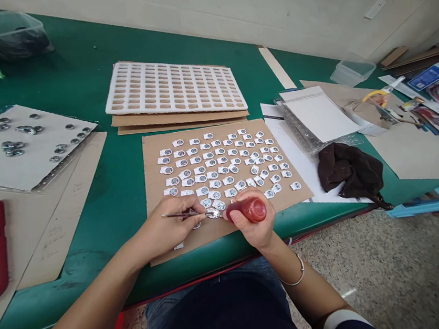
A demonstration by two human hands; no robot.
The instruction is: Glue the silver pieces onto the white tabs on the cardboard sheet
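Grasping tweezers [170, 215] left, red bottle [253, 211] right, small round piece [214, 214] between the hands [173, 225] [256, 226].

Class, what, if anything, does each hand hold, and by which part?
Left hand: a thin metal tool, pinched around its middle. Right hand: a red bottle, held around its body.

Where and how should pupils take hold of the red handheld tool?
Grip the red tool around its thick, rounded body, probably best from the right, as the right hand does: its narrow end points left toward the small round piece, so that side should be left free.
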